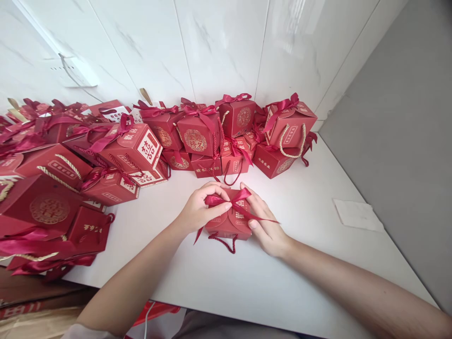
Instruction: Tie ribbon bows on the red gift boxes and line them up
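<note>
A small red gift box (229, 225) with gold print stands on the white table (247, 282) in front of me. A dark red satin ribbon (243, 207) lies across its top, part-tied, with one tail running out to the right. My left hand (199, 209) is closed, pinching a ribbon loop over the box's left side. My right hand (263, 226) rests against the right side of the box, fingers bent, holding the ribbon near the knot. A red cord handle (223, 242) hangs down the box front.
Many finished red boxes with bows are stacked along the tiled wall (212, 132) and piled at the left (52, 188). A white paper slip (356, 214) lies at the right. A grey wall (406, 117) bounds the right side. The table's front edge is close to me.
</note>
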Available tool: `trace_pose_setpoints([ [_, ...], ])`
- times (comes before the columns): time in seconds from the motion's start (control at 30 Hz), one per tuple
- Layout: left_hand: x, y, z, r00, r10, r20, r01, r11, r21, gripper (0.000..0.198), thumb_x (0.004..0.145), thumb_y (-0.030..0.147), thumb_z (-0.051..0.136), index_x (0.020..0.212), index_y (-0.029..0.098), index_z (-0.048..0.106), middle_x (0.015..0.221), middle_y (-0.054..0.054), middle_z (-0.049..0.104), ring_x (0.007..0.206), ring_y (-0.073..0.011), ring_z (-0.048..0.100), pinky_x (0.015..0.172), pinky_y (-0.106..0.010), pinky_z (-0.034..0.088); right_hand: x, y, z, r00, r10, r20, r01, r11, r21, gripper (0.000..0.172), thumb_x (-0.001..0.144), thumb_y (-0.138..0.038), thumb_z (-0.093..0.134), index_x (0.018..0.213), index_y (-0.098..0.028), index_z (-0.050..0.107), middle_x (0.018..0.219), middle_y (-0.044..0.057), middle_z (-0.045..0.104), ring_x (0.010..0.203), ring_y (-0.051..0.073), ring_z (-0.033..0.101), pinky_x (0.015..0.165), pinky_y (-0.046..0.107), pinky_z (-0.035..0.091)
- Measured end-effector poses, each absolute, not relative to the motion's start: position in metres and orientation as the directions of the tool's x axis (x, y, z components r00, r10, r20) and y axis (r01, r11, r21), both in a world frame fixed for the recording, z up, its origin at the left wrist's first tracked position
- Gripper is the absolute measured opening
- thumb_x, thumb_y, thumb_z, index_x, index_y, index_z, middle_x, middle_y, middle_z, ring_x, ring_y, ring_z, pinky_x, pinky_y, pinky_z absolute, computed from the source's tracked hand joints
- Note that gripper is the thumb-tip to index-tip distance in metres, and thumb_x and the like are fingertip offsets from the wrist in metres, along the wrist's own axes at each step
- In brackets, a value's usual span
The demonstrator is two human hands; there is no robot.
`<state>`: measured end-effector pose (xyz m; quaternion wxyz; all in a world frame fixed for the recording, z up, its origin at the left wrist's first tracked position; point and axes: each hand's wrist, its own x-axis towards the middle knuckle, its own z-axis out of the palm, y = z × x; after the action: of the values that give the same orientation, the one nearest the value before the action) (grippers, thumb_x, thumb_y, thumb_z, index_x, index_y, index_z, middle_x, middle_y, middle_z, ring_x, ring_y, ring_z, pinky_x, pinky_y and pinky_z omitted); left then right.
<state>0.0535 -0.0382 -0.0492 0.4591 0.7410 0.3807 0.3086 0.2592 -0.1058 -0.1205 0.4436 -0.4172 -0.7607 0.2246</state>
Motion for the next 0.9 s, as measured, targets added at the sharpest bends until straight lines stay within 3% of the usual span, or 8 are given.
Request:
trace_pose_setpoints([
  [0.1, 0.045, -0.032, -0.048, 0.496, 0.854, 0.156, 0.220, -0.297, 0.929, 0.035, 0.079, 0.034, 0.074, 0.108, 0.022, 0.057, 0.124, -0.008, 0.061, 0.120, -0.0234, 0.056, 0.106, -0.038, 0.041, 0.261, -0.104, -0.120, -0.226, 0.832, 0.507, 0.429, 0.552, -0.715, 0.065, 0.100, -0.058, 0.029, 0.157, -0.028, 0.017, 0.163, 0.008, 0.021, 0.149, 0.031, 0.022, 0.118, 0.058, 0.028],
  [0.2, 0.039, -0.026, -0.046, 0.412, 0.897, 0.163, 0.317, -0.308, 0.897, 0.046, 0.078, 0.038, 0.075, 0.116, 0.023, 0.052, 0.119, -0.007, 0.062, 0.114, -0.0221, 0.059, 0.103, -0.038, 0.042, 0.262, -0.104, -0.119, -0.160, 0.839, 0.520, 0.458, 0.530, -0.714, 0.068, 0.100, -0.056, 0.032, 0.157, -0.026, 0.013, 0.164, 0.010, 0.016, 0.150, 0.032, 0.019, 0.118, 0.060, 0.026],
  [0.37, 0.039, -0.026, -0.043, 0.412, 0.909, 0.060, 0.472, -0.269, 0.840, 0.030, 0.082, 0.046, 0.069, 0.091, 0.020, 0.058, 0.095, -0.002, 0.062, 0.092, -0.0184, 0.058, 0.085, -0.030, 0.043, 0.262, -0.101, -0.118, -0.158, 0.825, 0.543, 0.491, 0.542, -0.682, 0.072, 0.098, -0.055, 0.038, 0.158, -0.024, 0.011, 0.163, 0.011, 0.018, 0.149, 0.034, 0.019, 0.118, 0.060, 0.025],
  [0.5, 0.041, -0.028, -0.041, 0.465, 0.881, -0.091, 0.418, -0.127, 0.900, 0.043, 0.088, 0.053, 0.058, 0.066, 0.017, 0.045, 0.068, 0.002, 0.044, 0.065, -0.0116, 0.043, 0.062, -0.025, 0.033, 0.263, -0.100, -0.118, -0.167, 0.823, 0.543, 0.469, 0.551, -0.691, 0.071, 0.098, -0.055, 0.039, 0.157, -0.023, 0.014, 0.161, 0.012, 0.023, 0.147, 0.034, 0.024, 0.117, 0.059, 0.028],
  [0.63, 0.039, -0.027, -0.040, 0.523, 0.838, -0.155, 0.316, -0.022, 0.948, 0.048, 0.087, 0.051, 0.061, 0.062, 0.017, 0.038, 0.064, 0.003, 0.033, 0.060, -0.0096, 0.034, 0.058, -0.025, 0.026, 0.265, -0.098, -0.119, -0.176, 0.830, 0.530, 0.458, 0.545, -0.702, 0.069, 0.098, -0.054, 0.042, 0.155, -0.025, 0.017, 0.159, 0.013, 0.028, 0.145, 0.034, 0.027, 0.116, 0.059, 0.030],
  [0.9, 0.034, -0.024, -0.040, 0.541, 0.826, -0.157, 0.295, -0.011, 0.956, 0.047, 0.082, 0.044, 0.067, 0.059, 0.017, 0.036, 0.060, 0.004, 0.031, 0.057, -0.0091, 0.030, 0.055, -0.025, 0.022, 0.264, -0.099, -0.120, -0.115, 0.850, 0.514, 0.461, 0.504, -0.731, 0.060, 0.099, -0.046, 0.045, 0.152, -0.026, 0.026, 0.156, 0.012, 0.032, 0.145, 0.032, 0.029, 0.116, 0.057, 0.031],
])
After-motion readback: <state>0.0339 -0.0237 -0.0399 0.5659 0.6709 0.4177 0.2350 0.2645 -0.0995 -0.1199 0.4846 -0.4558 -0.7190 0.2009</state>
